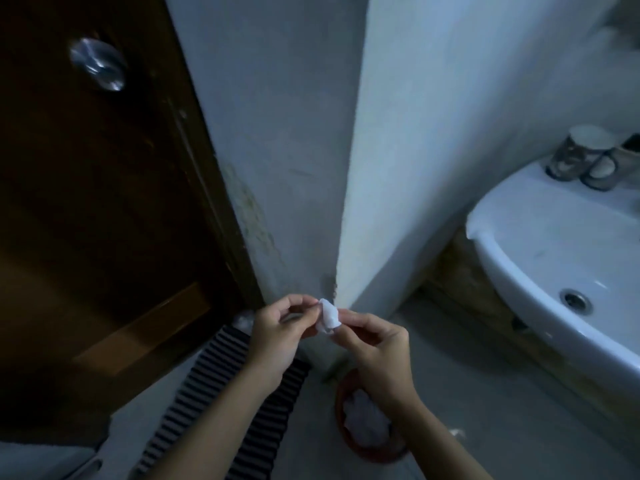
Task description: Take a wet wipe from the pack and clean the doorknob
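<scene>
Only one view here, the head cam. The doorknob [97, 68] sits way up in the upper left of the frame on the dark door [86, 202], well apart from both hands, which are low centre. So the reach goes up and left, and the left hand [277, 337] looks the nearer one. The wet wipe [328, 316] is a small bunched wad pinched between both hands: left fingertips on its upper edge, right hand [377, 344] clamping its lower end, other fingers curled. No pack visible that I can make out.
</scene>
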`<state>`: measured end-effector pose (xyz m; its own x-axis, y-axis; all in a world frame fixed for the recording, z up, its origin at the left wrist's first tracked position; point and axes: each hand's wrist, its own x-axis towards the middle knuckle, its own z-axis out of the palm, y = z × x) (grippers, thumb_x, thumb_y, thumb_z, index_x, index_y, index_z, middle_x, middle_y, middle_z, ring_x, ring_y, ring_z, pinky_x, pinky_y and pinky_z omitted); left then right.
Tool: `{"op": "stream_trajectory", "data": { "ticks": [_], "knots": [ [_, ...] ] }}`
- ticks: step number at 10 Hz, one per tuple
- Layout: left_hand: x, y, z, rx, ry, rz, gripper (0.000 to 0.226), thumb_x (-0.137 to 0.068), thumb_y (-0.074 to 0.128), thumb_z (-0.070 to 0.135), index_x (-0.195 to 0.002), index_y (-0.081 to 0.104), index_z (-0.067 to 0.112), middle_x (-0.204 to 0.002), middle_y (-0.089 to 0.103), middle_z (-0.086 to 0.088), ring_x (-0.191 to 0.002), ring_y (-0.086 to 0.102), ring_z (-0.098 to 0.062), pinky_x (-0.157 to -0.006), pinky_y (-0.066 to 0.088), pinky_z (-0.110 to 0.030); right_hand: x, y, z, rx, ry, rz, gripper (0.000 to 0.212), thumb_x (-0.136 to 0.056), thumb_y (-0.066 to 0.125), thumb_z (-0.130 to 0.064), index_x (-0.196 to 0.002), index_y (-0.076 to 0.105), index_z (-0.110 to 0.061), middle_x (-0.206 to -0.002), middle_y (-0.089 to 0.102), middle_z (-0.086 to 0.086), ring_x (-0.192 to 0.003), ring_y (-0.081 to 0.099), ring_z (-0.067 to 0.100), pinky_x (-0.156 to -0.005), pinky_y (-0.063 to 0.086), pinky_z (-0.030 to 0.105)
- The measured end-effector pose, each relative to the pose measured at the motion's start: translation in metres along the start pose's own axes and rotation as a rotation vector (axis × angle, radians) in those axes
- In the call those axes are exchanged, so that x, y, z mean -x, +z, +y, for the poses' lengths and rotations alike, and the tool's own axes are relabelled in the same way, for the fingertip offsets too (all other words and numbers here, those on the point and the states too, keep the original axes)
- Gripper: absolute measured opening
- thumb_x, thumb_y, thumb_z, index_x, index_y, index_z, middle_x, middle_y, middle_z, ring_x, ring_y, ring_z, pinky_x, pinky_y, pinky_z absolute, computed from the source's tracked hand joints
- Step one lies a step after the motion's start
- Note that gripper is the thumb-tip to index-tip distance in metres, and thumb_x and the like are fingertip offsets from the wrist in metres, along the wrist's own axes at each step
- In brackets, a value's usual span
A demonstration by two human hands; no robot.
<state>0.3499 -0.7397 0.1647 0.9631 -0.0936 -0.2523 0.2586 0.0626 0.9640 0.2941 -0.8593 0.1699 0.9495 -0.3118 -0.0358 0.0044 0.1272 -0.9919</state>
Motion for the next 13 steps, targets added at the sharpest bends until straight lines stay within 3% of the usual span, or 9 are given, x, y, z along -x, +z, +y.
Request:
{"op": "stream_trajectory", "data": {
  "ticks": [1,4,5,6,7,8,10,11,13],
  "knots": [
    [0.001,0.020,-0.038,-0.024,-0.052,-0.064,0.013,-0.081,0.062,0.005,-0.078,0.071,0.014,-0.067,0.073,-0.001,-0.070,0.065,-0.017,-0.068,0.054,-0.030,0.009,-0.020,0.032,0.009,0.065,0.122,0.025,-0.073,0.069,0.007,-0.068,0.074,-0.017,-0.063,0.074,-0.007,-0.062,0.065,0.002,-0.058,0.050,0.014],
    [-0.008,0.057,-0.162,-0.235,-0.187,-0.322,0.024,-0.087,0.051,-0.002,-0.104,0.065,0.008,-0.084,0.067,0.006,-0.070,0.063,0.004,-0.056,0.044,-0.004,0.019,-0.086,0.162,0.259,0.229,0.431,0.019,-0.074,0.072,-0.004,-0.071,0.074,-0.022,-0.069,0.074,-0.003,-0.070,0.069,0.006,-0.068,0.054,0.020],
    [-0.018,0.062,-0.199,-0.355,-0.181,-0.326,0.024,-0.085,0.054,-0.002,-0.106,0.063,0.007,-0.095,0.065,-0.002,-0.082,0.059,-0.006,-0.058,0.043,-0.005,0.022,-0.107,0.208,0.346,0.337,0.510,0.028,-0.076,0.071,-0.008,-0.065,0.068,-0.033,-0.069,0.073,0.001,-0.071,0.069,0.015,-0.071,0.054,0.030],
    [-0.023,0.065,-0.229,-0.415,-0.210,-0.357,0.025,-0.085,0.054,0.000,-0.107,0.063,0.010,-0.096,0.065,-0.001,-0.083,0.059,-0.006,-0.056,0.043,-0.006,0.025,-0.121,0.244,0.382,0.412,0.542,0.014,-0.079,0.067,-0.003,-0.078,0.074,-0.016,-0.069,0.070,0.001,-0.075,0.067,0.025,-0.076,0.054,0.037],
    [-0.027,0.070,-0.250,-0.450,-0.243,-0.406,0.024,-0.085,0.055,0.002,-0.106,0.063,0.011,-0.093,0.064,0.001,-0.081,0.059,-0.005,-0.055,0.043,-0.005,0.023,-0.133,0.266,0.425,0.433,0.511,0.009,-0.080,0.065,-0.002,-0.086,0.072,-0.004,-0.066,0.063,-0.009,-0.072,0.062,0.018,-0.072,0.050,0.031],
    [-0.028,0.071,-0.260,-0.467,-0.269,-0.432,0.022,-0.085,0.056,0.005,-0.099,0.064,0.019,-0.093,0.065,0.003,-0.083,0.060,-0.009,-0.060,0.041,-0.014,0.019,-0.139,0.283,0.409,0.533,0.457,0.015,-0.079,0.061,0.006,-0.085,0.071,-0.002,-0.078,0.069,0.012,-0.075,0.061,0.018,-0.072,0.053,0.036],
    [-0.031,0.066,-0.251,-0.481,-0.261,-0.468,0.021,-0.085,0.056,0.006,-0.093,0.061,0.025,-0.096,0.066,-0.001,-0.081,0.060,-0.008,-0.057,0.040,-0.012,0.020,-0.132,0.279,0.429,0.531,0.398,0.034,-0.078,0.060,0.007,-0.067,0.067,-0.025,-0.069,0.065,-0.001,-0.075,0.062,0.021,-0.076,0.051,0.035],
    [-0.032,0.061,-0.238,-0.471,-0.236,-0.464,0.021,-0.085,0.055,0.003,-0.101,0.063,0.014,-0.089,0.066,0.000,-0.076,0.059,-0.004,-0.053,0.041,-0.005,0.018,-0.123,0.263,0.416,0.487,0.283,0.028,-0.080,0.065,-0.005,-0.068,0.065,-0.030,-0.070,0.065,-0.007,-0.072,0.062,0.014,-0.070,0.050,0.028],
    [-0.025,0.040,-0.199,-0.434,-0.199,-0.446,0.020,-0.085,0.054,-0.001,-0.095,0.062,0.014,-0.090,0.065,-0.006,-0.074,0.058,-0.004,-0.050,0.039,-0.002,0.016,-0.099,0.220,0.519,0.336,0.152,0.010,-0.079,0.069,-0.013,-0.087,0.074,-0.012,-0.072,0.066,-0.014,-0.072,0.063,-0.002,-0.071,0.047,0.015]
  ]
}}
